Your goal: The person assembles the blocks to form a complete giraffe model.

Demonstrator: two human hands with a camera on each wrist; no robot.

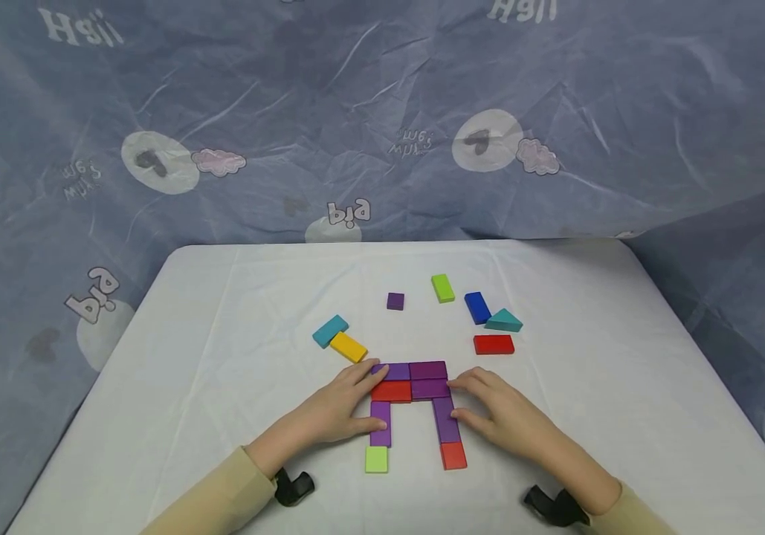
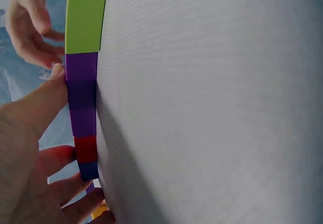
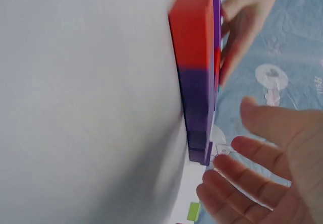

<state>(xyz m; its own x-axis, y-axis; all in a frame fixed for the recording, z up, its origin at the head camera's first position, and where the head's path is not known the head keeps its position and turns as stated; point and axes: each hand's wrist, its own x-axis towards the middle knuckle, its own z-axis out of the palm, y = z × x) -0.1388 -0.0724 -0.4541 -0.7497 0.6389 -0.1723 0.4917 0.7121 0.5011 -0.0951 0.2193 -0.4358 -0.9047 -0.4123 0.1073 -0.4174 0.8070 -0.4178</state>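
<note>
Flat coloured blocks lie joined in an arch-like shape on the white table. Its upper part has a violet block [image 1: 398, 372], two purple blocks [image 1: 427, 370] and a red block [image 1: 392, 391]. The left leg is a purple block [image 2: 82, 93] above a light green block [image 1: 376, 459]; the right leg is a purple block [image 1: 445, 420] above a red square block [image 1: 453, 455]. My left hand [image 1: 337, 407] touches the left side, thumb on the leg's purple block and fingertips at the upper blocks. Along the right side, my right hand [image 1: 508, 413] has fingertips close to the purple blocks, fingers loosely extended.
Beyond the shape lie a teal block [image 1: 330, 331], a yellow block [image 1: 349, 347], a small purple block [image 1: 395, 301], a green block [image 1: 443, 288], a blue block [image 1: 477, 307], a teal triangle [image 1: 504, 321] and a red block [image 1: 494, 345]. A patterned sheet [image 1: 382, 111] hangs behind the table.
</note>
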